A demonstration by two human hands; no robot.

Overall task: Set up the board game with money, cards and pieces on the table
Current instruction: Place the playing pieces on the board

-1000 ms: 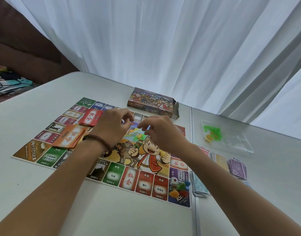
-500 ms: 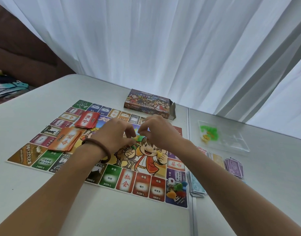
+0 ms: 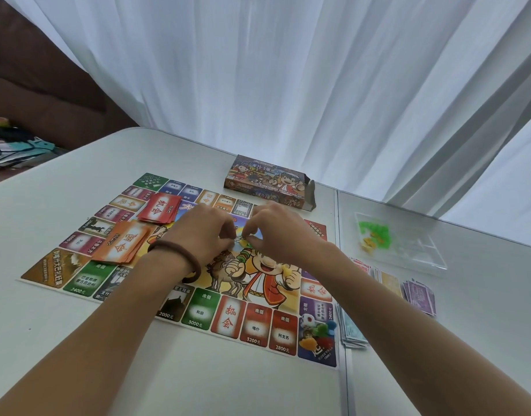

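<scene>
Two hands meet over the middle of the game board, near the centre of the frame. The left hand and the right hand both have their fingers curled in. Their fingertips come together on a little yellow thing, and both hands pinch it. It is too small to tell what it is. A brown band sits round the left wrist.

The board lies flat on the white table. On its left part lie two stacks of cards. A red stack is higher up, and an orange stack is just below it. In the board's lower right corner sit a white die and a few coloured pawns, close together.

The game box lies just above the board, and the flap at its right end is open. Paper money lies to the right of the board. A pale stack is just beside the board's edge, and a purple stack is further right. At the right of the frame, a clear plastic tray holds small green pieces and yellow pieces. White curtains fill the top.
</scene>
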